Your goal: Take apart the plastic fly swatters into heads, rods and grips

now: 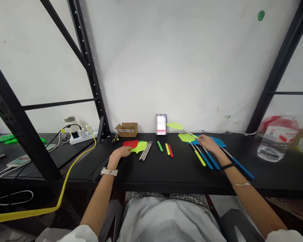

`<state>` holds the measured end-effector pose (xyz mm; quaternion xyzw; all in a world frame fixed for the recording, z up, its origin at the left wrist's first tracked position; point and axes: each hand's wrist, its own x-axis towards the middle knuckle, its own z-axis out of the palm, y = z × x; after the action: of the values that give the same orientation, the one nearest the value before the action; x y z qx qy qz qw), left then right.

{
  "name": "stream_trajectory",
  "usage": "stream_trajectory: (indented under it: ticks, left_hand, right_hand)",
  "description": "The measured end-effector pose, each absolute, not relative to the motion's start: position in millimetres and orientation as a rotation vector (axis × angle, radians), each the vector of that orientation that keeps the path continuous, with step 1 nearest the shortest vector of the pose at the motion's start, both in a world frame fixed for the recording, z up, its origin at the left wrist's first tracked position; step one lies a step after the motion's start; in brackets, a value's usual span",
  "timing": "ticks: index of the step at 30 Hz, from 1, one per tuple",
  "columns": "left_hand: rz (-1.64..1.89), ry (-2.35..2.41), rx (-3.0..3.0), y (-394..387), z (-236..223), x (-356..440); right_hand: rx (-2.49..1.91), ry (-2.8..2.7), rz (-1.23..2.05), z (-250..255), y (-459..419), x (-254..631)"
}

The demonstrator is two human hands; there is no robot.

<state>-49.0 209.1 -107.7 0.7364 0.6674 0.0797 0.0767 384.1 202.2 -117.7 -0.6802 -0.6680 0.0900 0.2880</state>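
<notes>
My right hand (pixel 209 144) is closed round a yellow-green fly swatter (pixel 175 125), whose head is raised and points left. Below it lie another yellow-green fly swatter (pixel 186 137) and several blue fly swatters (pixel 219 143), their handles toward me. At the left, my left hand (pixel 122 152) has its fingers together at the near edge of a red fly swatter head (pixel 131 144). A yellow-green swatter head (pixel 140 146) lies partly under the red one. Beside these are several thin metal rods (pixel 145 151). Loose handles lie mid-table: green (pixel 160 146), yellow (pixel 167 149) and red (pixel 171 151).
A phone (pixel 161 124) stands against the wall. Back left are an open cardboard box (pixel 127 129) and a small black-and-yellow tool (pixel 115 138). A clear plastic jug (pixel 273 143) stands right. Black shelf posts flank the table (pixel 151 174); a yellow cable (pixel 70 168) hangs left.
</notes>
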Motion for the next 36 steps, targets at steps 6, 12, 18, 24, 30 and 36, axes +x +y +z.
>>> stream_trajectory:
  ticks: [6, 12, 18, 24, 30, 36]
  left_hand:
    - [0.539, 1.621, 2.149, 184.0, -83.6, -18.7]
    - [0.777, 0.805, 1.842, 145.3, -67.3, 34.1]
    - [0.801, 0.449, 1.724, 125.8, -79.8, 72.9]
    - [1.135, 0.357, 1.418, 117.8, -87.9, 95.1]
    - [1.280, 0.325, 1.206, 110.5, -80.1, 99.8]
    - [1.309, 0.303, 1.105, 107.6, -76.0, 99.6]
  right_hand:
    - [-1.265, -1.789, 0.699, -116.3, 153.3, 338.3]
    - [-0.823, -1.692, 1.062, -136.9, 106.3, 268.0]
    - [-0.587, -1.438, 1.496, -137.7, 86.6, 248.5]
    - [-0.386, -1.192, 1.991, -135.1, 78.8, 240.6]
    - [-0.397, -1.244, 1.941, -128.6, 76.4, 228.1]
    - [-0.493, -1.354, 1.696, -127.1, 70.7, 216.3]
